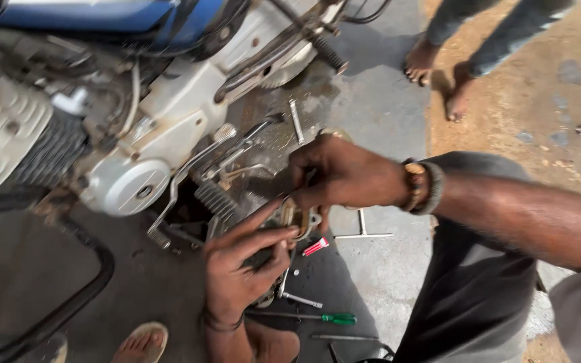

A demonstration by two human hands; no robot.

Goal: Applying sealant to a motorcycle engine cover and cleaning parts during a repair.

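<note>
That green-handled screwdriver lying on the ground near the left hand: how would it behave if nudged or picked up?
The green-handled screwdriver looks stiff, with a thin straight metal shaft. Its rounded handle suggests it may roll if pushed sideways on the flat concrete floor. The floor looks dark with oil stains near it, so the tool could feel slippery.

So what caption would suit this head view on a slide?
Both hands, left and right, grip a small metal part beside a motorcycle engine, tools such as a screwdriver on the floor.
</note>
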